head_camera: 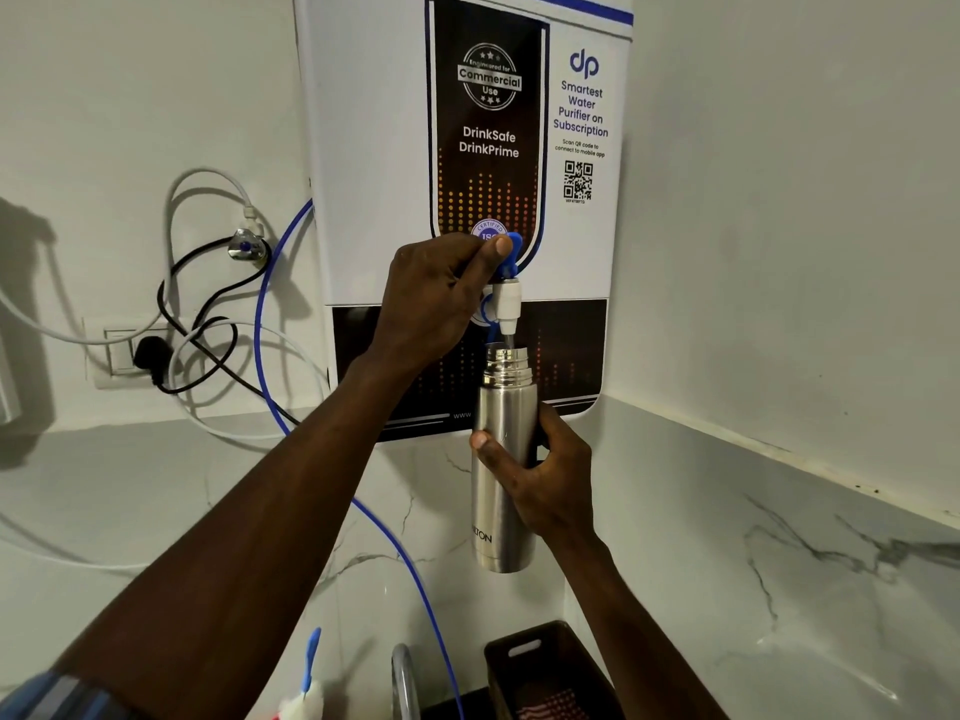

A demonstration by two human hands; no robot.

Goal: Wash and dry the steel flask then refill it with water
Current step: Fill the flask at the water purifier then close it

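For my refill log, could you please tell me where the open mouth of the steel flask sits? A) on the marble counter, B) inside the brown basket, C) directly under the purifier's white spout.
C: the right hand holds the cylindrical steel flask upright beneath the white spout.

Dim, warm indoor light falls from above and behind the viewer — soft shadows of the cables point(208, 324) spread across the left wall point(104, 96). The steel flask point(501, 459) carries a pale sheen. Wide-angle bending bows the purifier point(582, 241) edges; focus is fairly sharp, with the bottom rim slightly soft.
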